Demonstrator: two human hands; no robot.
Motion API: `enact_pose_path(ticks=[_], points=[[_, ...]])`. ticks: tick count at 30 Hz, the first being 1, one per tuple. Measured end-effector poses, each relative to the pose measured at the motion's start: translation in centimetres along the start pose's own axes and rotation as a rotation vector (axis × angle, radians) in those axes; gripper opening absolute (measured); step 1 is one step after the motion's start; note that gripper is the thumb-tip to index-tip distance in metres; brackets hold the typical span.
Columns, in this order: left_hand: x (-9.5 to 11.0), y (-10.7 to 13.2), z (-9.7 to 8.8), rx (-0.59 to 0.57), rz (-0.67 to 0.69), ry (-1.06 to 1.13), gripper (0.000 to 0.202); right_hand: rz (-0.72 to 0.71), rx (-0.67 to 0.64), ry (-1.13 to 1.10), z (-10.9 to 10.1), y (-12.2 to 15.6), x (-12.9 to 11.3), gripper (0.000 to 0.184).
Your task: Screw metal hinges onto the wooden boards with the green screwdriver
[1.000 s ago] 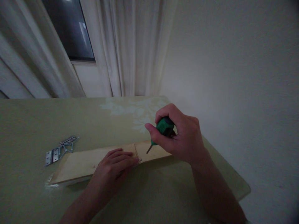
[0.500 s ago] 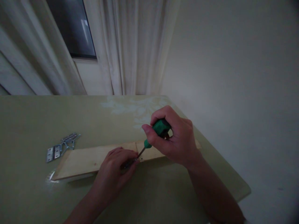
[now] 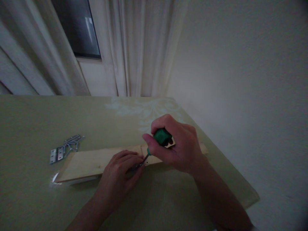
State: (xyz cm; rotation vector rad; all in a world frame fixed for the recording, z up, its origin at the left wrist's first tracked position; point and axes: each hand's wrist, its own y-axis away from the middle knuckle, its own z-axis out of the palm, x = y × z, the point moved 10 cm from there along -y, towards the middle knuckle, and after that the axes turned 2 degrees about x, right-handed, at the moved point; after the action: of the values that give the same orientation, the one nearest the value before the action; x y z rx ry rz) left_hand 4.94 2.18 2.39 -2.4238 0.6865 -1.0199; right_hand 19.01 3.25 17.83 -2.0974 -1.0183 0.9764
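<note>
A pale wooden board (image 3: 91,162) lies flat on the green table (image 3: 36,122). My right hand (image 3: 178,149) is wrapped round a green-handled screwdriver (image 3: 160,137), its short shaft angled down-left to the board's near edge. My left hand (image 3: 119,175) rests on the board with its fingertips pinched at the screwdriver tip, around a small dark metal piece that I cannot make out clearly. A thin line crosses the board just beside the tip.
A small silver hinge (image 3: 57,155) and a heap of screws (image 3: 72,142) lie on the table left of the board. White curtains (image 3: 134,48) and a dark window (image 3: 77,29) stand behind. The table's right corner (image 3: 252,195) drops off near my right forearm.
My right hand has lowered and shifted left, bringing the screwdriver tip down to the board edge. My left fingers went from lying flat to pinching at the tip.
</note>
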Motion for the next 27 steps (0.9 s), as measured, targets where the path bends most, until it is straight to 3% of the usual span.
enact_pose_path(ticks=[3, 6, 11, 16, 19, 24, 27], points=[[1.0, -0.2, -0.4, 0.019, 0.033, -0.056, 0.023, -0.020, -0.140, -0.110, 0.4, 0.1, -0.8, 0.010], [1.6, -0.4, -0.6, 0.016, 0.042, -0.086, 0.025, -0.026, -0.202, -0.226, 0.4, 0.1, -1.1, 0.026], [1.6, -0.5, -0.6, 0.030, 0.037, -0.119, 0.029, -0.158, -0.079, -0.107, -0.3, 0.0, -1.7, 0.019], [1.2, -0.5, -0.4, 0.018, 0.015, -0.112, 0.027, -0.135, -0.132, -0.220, -0.2, 0.0, -1.5, 0.032], [1.0, -0.6, -0.4, 0.012, 0.001, -0.115, 0.030, -0.190, -0.040, -0.131, -1.2, -0.1, -1.9, 0.023], [0.8, -0.5, -0.3, 0.000, 0.012, -0.106, 0.029, -0.208, -0.120, -0.226, -0.5, 0.0, -2.2, 0.035], [0.6, -0.4, -0.1, -0.030, 0.020, -0.104, 0.025, -0.225, -0.035, -0.144, -1.2, 0.0, -2.2, 0.026]])
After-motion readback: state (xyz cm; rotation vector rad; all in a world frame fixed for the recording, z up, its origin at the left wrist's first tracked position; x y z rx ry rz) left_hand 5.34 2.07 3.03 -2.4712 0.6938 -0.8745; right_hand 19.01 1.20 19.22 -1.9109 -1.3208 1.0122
